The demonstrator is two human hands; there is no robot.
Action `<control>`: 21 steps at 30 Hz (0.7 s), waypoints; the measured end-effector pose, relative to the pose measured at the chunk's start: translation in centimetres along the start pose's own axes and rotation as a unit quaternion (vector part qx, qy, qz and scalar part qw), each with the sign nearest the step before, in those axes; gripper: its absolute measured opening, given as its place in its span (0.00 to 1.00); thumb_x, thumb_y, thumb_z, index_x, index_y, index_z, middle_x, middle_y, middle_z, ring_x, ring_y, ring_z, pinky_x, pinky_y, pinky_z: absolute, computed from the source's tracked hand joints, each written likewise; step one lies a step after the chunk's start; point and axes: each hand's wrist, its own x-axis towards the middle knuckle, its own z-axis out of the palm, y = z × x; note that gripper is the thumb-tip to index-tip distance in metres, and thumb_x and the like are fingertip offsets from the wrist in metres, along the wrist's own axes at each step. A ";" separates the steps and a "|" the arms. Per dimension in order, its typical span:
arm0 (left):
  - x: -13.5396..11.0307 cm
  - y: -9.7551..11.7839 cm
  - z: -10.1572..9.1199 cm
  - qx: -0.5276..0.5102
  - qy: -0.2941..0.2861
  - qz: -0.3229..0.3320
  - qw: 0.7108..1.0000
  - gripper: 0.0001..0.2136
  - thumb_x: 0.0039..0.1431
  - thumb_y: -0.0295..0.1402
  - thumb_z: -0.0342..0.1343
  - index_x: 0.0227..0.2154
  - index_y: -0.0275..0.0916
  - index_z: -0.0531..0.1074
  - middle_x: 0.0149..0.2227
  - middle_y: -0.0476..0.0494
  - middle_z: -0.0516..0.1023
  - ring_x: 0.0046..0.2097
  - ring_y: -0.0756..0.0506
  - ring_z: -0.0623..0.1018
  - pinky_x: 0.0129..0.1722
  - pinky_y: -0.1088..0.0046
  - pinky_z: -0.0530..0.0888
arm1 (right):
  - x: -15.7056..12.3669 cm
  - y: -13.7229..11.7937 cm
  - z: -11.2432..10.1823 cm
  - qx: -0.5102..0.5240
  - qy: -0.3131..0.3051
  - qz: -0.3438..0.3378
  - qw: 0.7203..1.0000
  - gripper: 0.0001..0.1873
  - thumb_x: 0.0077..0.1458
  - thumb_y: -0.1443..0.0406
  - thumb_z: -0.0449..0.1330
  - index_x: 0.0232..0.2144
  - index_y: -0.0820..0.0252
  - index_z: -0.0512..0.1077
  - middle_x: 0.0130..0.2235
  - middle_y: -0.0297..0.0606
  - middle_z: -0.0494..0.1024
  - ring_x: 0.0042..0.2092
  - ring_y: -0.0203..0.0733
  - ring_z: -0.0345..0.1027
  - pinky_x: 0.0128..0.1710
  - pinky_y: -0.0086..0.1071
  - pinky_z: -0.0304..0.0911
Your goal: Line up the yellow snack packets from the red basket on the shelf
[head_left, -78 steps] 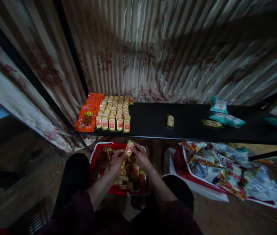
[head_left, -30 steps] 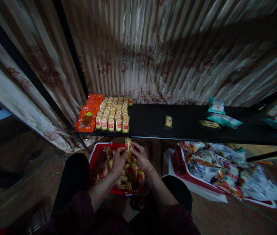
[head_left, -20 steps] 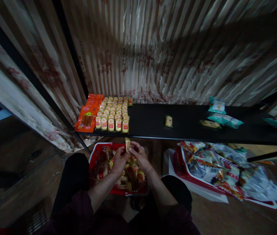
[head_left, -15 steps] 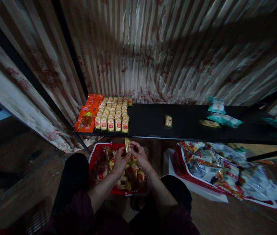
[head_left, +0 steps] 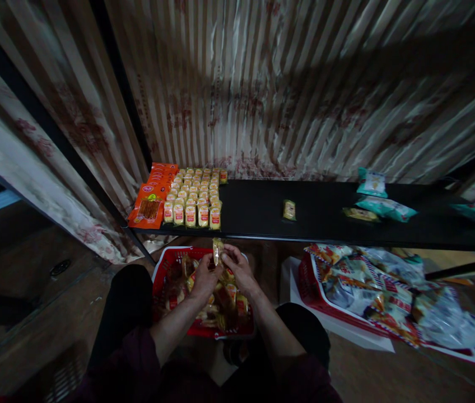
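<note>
Between both hands, above a red basket [head_left: 159, 274], is a small wrapped snack cake [head_left: 218, 252] held upright. My left hand [head_left: 206, 277] grips its lower left side, fingers closed. On the other side, my right hand [head_left: 237, 266] pinches it with thumb and fingers. More packaged cakes [head_left: 231, 291] lie jumbled in the basket below, partly hidden by my hands and forearms. Just beyond, on the black shelf [head_left: 254, 210], rows of yellow wrapped cakes [head_left: 191, 196] with red-and-white labels stand packed together.
Orange snack packets [head_left: 149, 204] overlap at the shelf's left end. A single wrapped cake [head_left: 289, 210] lies mid-shelf, with teal packets [head_left: 384, 207] farther right. Bagged snacks [head_left: 389, 291] fill another red basket [head_left: 311, 282] on the floor. A black shelf post [head_left: 122, 84] rises at left.
The cake has turned slightly in my fingers, showing more of its broad side. Both hands stay in nearly the same place; the view has shifted very slightly.
</note>
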 end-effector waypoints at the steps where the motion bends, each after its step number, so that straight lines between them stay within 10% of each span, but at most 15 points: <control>1: 0.0 0.1 0.0 -0.001 0.004 -0.001 1.000 0.13 0.45 0.30 0.61 0.37 0.38 0.72 0.39 0.43 0.78 0.39 0.47 0.76 0.43 0.71 0.70 | 0.0 0.0 0.0 0.003 -0.006 -0.001 1.000 0.21 0.45 0.54 0.67 0.43 0.52 0.74 0.41 0.36 0.78 0.43 0.41 0.71 0.44 0.33 0.66; 21: 0.0 2.2 -0.5 -0.312 0.056 -0.217 0.923 0.09 0.42 0.20 0.49 0.27 0.34 0.71 0.26 0.46 0.75 0.26 0.51 0.73 0.27 0.76 0.69 | 0.0 -0.4 0.0 -0.033 -0.046 -0.004 0.998 0.20 0.47 0.52 0.65 0.42 0.53 0.78 0.44 0.39 0.80 0.44 0.45 0.72 0.46 0.37 0.65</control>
